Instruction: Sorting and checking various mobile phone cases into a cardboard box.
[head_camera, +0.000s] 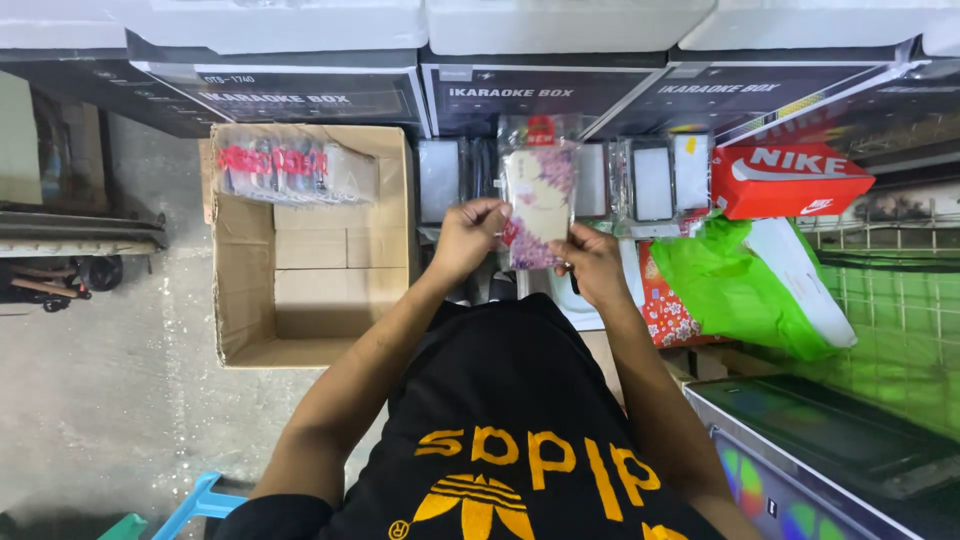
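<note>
Fingers (497, 212) of both hands closed on floral phone-case packet (540, 195), one hand per side edge.

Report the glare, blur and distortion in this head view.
Head view: even, bright lighting; glare on the clear packet held by the left hand and right hand; straight box edges bow near the frame's rim, a wide-lens effect; the cardboard box stays sharp; shadows are soft.
</note>
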